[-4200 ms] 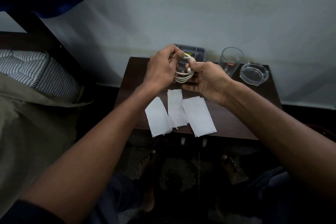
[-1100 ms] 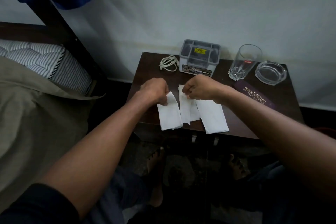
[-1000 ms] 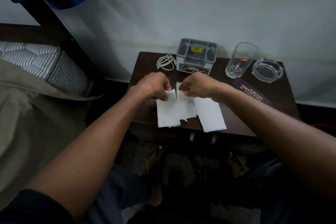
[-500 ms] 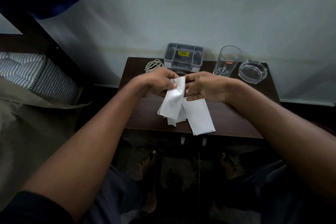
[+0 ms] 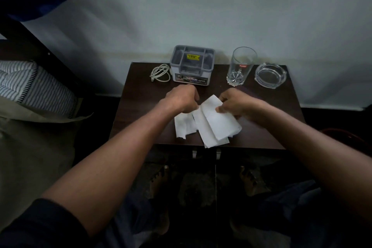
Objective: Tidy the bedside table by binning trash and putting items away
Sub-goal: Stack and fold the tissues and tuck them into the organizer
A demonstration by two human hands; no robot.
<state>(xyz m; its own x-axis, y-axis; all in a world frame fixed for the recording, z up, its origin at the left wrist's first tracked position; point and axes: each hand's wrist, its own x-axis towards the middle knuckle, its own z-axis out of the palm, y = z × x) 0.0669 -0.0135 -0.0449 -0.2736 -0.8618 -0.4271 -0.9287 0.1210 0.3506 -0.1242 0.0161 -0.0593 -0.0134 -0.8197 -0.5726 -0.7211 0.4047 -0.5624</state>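
Observation:
White paper tissues (image 5: pixel 213 125) lie overlapped near the front edge of the dark bedside table (image 5: pixel 141 102). My right hand (image 5: pixel 235 104) pinches the top sheet at its upper edge. My left hand (image 5: pixel 182 98) is curled over the upper edge of the left tissue (image 5: pixel 182 127), gripping it. A coiled white cable (image 5: pixel 160 73) lies at the back left of the table, beside a grey compartment organiser (image 5: pixel 191 66).
An empty drinking glass (image 5: pixel 240 66) and a glass ashtray (image 5: pixel 269 75) stand at the back right. A bed with a striped mattress (image 5: pixel 30 86) is on the left. My bare feet are on the floor below the table front.
The coiled cable, earlier in both hands, now lies on the table at back left. My hands have come to the tissues and drawn them together into an overlapping pile.

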